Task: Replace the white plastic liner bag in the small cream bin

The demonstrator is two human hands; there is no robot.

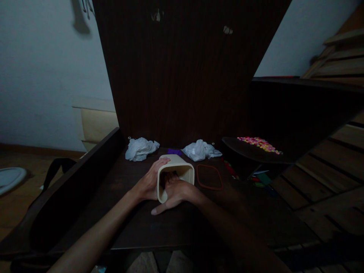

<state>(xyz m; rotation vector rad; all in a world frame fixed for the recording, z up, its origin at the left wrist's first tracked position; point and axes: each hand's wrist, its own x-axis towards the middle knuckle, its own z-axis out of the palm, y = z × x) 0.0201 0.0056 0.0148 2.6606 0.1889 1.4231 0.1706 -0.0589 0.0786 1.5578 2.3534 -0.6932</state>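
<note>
Here, the left hand (pixel 152 180) clasps the wall of a cream plastic container (pixel 173 160), which lies on its side on the dark wooden worktop (pixel 136 235), its mouth toward the person. The right hand (pixel 179 191) has its fingers inside that mouth and its thumb outside, below the rim; whether they grip anything, I cannot tell. Just right of the container lies a reddish-brown rounded rectangular ring (pixel 207 165). Behind, two crumpled whitish plastic bags (pixel 141 148) flank a purple item (pixel 174 151); farther right, a dark shelf (pixel 234 146) carries small pink and yellow pieces (pixel 258 143)
</note>
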